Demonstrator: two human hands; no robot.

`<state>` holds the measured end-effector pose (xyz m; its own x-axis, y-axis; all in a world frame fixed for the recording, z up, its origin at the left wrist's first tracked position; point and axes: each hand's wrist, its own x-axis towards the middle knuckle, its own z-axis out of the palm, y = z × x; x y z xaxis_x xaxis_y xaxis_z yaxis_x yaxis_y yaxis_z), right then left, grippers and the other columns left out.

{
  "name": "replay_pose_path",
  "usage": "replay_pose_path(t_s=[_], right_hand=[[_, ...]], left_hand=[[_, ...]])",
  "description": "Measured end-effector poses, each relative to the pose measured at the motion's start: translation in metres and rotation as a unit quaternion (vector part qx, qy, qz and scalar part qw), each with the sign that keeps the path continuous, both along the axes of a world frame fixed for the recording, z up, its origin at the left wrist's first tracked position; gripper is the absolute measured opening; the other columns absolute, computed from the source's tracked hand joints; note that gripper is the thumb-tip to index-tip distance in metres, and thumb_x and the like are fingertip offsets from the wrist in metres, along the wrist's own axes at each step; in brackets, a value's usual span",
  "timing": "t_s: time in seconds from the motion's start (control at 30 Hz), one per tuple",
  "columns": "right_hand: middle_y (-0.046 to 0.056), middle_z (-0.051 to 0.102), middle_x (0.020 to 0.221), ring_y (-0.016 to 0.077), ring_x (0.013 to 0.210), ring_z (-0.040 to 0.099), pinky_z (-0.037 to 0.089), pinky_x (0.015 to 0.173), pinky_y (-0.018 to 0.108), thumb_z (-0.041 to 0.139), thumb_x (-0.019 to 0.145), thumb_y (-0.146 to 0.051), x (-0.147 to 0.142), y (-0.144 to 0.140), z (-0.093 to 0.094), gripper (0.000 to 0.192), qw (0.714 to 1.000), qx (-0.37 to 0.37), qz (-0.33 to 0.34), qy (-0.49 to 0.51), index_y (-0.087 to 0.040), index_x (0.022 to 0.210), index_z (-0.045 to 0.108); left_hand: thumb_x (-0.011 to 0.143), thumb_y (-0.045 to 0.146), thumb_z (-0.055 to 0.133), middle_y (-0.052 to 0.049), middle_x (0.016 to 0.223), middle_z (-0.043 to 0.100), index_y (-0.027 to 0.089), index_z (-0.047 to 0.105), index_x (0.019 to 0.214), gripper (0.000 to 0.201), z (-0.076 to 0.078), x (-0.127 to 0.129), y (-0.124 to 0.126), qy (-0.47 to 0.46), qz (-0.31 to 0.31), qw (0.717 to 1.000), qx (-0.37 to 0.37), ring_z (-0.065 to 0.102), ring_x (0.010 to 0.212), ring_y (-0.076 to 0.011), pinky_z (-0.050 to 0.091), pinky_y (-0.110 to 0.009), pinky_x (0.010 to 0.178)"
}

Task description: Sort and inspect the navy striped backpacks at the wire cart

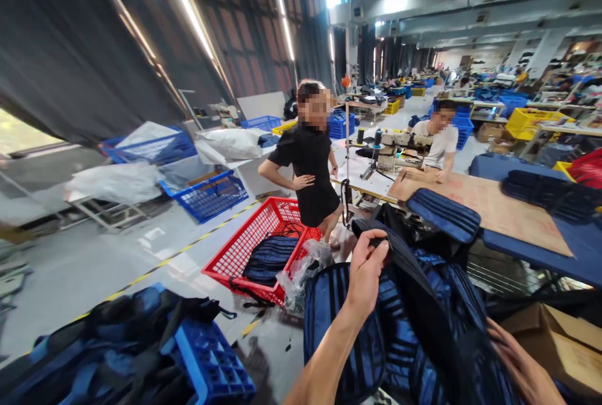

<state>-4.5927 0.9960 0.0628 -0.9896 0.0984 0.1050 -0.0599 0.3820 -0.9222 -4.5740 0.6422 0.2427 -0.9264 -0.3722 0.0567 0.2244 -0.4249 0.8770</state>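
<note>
My left hand (367, 266) is closed, thumb against fingers, on the upper edge of a black-and-blue fabric bag piece (414, 286). The piece slants down toward the lower right. Low on its right side, my right hand (520, 361) grips the fabric, its fingertips partly hidden by the folds. Beneath and beside the piece lie several blue panels with black stripes, one a rounded panel (329, 323) just left of my left wrist. Another striped panel (443, 214) rests beyond, at the edge of the worktable.
A red basket (226, 261) with striped panels stands ahead, near a person in black (308, 160). A second person (439, 135) sits by a sewing machine (399, 142). At lower left, dark fabric heaps over a blue crate (211, 355). A cardboard box (564, 342) is at right.
</note>
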Motion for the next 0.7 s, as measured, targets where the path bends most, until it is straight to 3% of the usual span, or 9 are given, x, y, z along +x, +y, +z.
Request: replay_pose_path(t_s=[0.07, 0.13, 0.2, 0.3, 0.4, 0.5, 0.57, 0.63, 0.7], right_hand=[[0.010, 0.085, 0.126, 0.0432, 0.123, 0.079, 0.061, 0.108, 0.061, 0.081, 0.074, -0.075, 0.009, -0.019, 0.027, 0.063, 0.993, -0.055, 0.085, -0.059, -0.040, 0.126, 0.085], [0.009, 0.072, 0.154, 0.0370, 0.144, 0.068, 0.047, 0.127, 0.059, 0.071, 0.091, -0.071, 0.015, -0.055, 0.059, 0.067, 0.977, -0.118, 0.169, -0.047, -0.038, 0.150, 0.073], [0.009, 0.065, 0.163, 0.0351, 0.153, 0.060, 0.040, 0.133, 0.058, 0.072, 0.096, -0.066, 0.017, -0.098, 0.088, 0.071, 0.967, -0.123, 0.221, -0.019, -0.034, 0.158, 0.067], [0.011, 0.072, 0.153, 0.0364, 0.147, 0.064, 0.046, 0.129, 0.055, 0.067, 0.100, -0.069, 0.018, -0.149, 0.114, 0.069, 0.969, -0.134, 0.208, 0.002, -0.025, 0.153, 0.071], [0.010, 0.075, 0.150, 0.0349, 0.144, 0.066, 0.051, 0.125, 0.051, 0.064, 0.104, -0.066, 0.027, -0.171, 0.119, 0.063, 0.966, -0.153, 0.210, -0.005, -0.026, 0.151, 0.071], [0.008, 0.074, 0.151, 0.0333, 0.145, 0.065, 0.053, 0.123, 0.048, 0.071, 0.100, -0.065, 0.034, -0.173, 0.114, 0.062, 0.957, -0.179, 0.228, -0.018, -0.029, 0.150, 0.071], [0.009, 0.075, 0.148, 0.0333, 0.146, 0.064, 0.053, 0.123, 0.047, 0.070, 0.099, -0.068, 0.036, -0.173, 0.111, 0.061, 0.958, -0.204, 0.200, -0.025, -0.029, 0.146, 0.074], [0.009, 0.078, 0.142, 0.0342, 0.143, 0.065, 0.054, 0.120, 0.047, 0.070, 0.099, -0.069, 0.035, -0.175, 0.111, 0.058, 0.965, -0.219, 0.141, -0.037, -0.027, 0.137, 0.079], [0.010, 0.082, 0.132, 0.0348, 0.132, 0.070, 0.058, 0.112, 0.045, 0.073, 0.096, -0.069, 0.034, -0.177, 0.112, 0.054, 0.969, -0.225, 0.084, -0.051, -0.025, 0.126, 0.083]], left_hand=[[0.089, 0.050, 0.087, 0.003, 0.079, 0.061, 0.024, 0.075, 0.112, 0.036, -0.003, 0.003, 0.015, -0.013, -0.033, 0.998, -0.043, 0.057, 0.073, -0.0134, 0.050, -0.023, 0.071], [0.094, 0.050, 0.083, 0.002, 0.079, 0.061, 0.024, 0.076, 0.111, 0.032, -0.006, 0.007, 0.027, -0.014, -0.056, 0.994, -0.094, 0.055, 0.072, -0.0132, 0.047, -0.023, 0.069], [0.098, 0.049, 0.079, 0.001, 0.084, 0.066, 0.025, 0.076, 0.111, 0.028, -0.007, 0.012, 0.034, -0.004, -0.079, 0.987, -0.142, 0.057, 0.076, -0.0143, 0.047, -0.025, 0.071], [0.101, 0.048, 0.077, -0.002, 0.092, 0.072, 0.025, 0.074, 0.114, 0.027, -0.005, 0.019, 0.036, 0.005, -0.105, 0.980, -0.170, 0.064, 0.083, -0.0171, 0.051, -0.028, 0.080], [0.099, 0.046, 0.078, 0.000, 0.094, 0.074, 0.028, 0.064, 0.124, 0.034, -0.003, 0.021, 0.033, 0.002, -0.096, 0.986, -0.134, 0.068, 0.084, -0.0180, 0.053, -0.028, 0.080], [0.094, 0.036, 0.079, 0.003, 0.094, 0.074, 0.031, 0.048, 0.129, 0.047, -0.008, 0.020, 0.034, 0.004, -0.076, 0.994, -0.080, 0.071, 0.083, -0.0171, 0.053, -0.028, 0.080], [0.090, 0.027, 0.077, 0.003, 0.096, 0.075, 0.031, 0.042, 0.128, 0.051, -0.016, 0.019, 0.039, -0.005, -0.076, 0.995, -0.059, 0.073, 0.086, -0.0169, 0.054, -0.029, 0.084], [0.089, 0.023, 0.072, 0.001, 0.097, 0.076, 0.029, 0.045, 0.125, 0.046, -0.024, 0.021, 0.047, -0.025, -0.109, 0.992, -0.065, 0.074, 0.089, -0.0179, 0.055, -0.031, 0.088], [0.090, 0.022, 0.067, -0.002, 0.097, 0.077, 0.027, 0.054, 0.121, 0.035, -0.031, 0.026, 0.057, -0.041, -0.150, 0.980, -0.120, 0.074, 0.088, -0.0194, 0.055, -0.032, 0.086]])
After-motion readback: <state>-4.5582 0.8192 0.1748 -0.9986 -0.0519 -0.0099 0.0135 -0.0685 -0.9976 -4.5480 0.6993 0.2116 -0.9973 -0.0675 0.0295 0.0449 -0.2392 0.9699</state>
